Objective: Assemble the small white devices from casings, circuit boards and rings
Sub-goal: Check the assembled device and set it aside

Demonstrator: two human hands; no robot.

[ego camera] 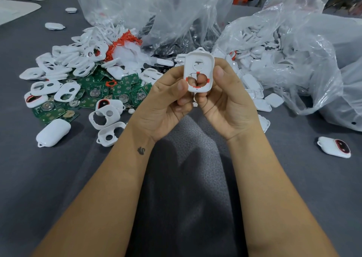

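Both hands raised over the lap, front casing point(198, 70) pinched between them, inner side toward the camera. Left hand point(166, 104): thumb on the casing's left edge, other fingers curled behind. Right hand point(225, 102): thumb on the right edge, fingertips visible through the large round opening. Red ring point(197, 79) sits in that opening, 4 red tabs showing around the rim; looks seated or nearly so. No board in this casing yet.

Progress, as a judgement: early in this unit — ring step about finished; board and back shell remain.

On the grey table point(39, 178): green circuit boards point(121, 92) spread left, open casings point(64, 64) heaped beyond them, loose red rings point(125, 40) by the plastic bags point(284, 47). 1 closed unit with red ring point(334, 147) lies far right; a plain white shell point(53, 132) near left. Most stock is unassembled.
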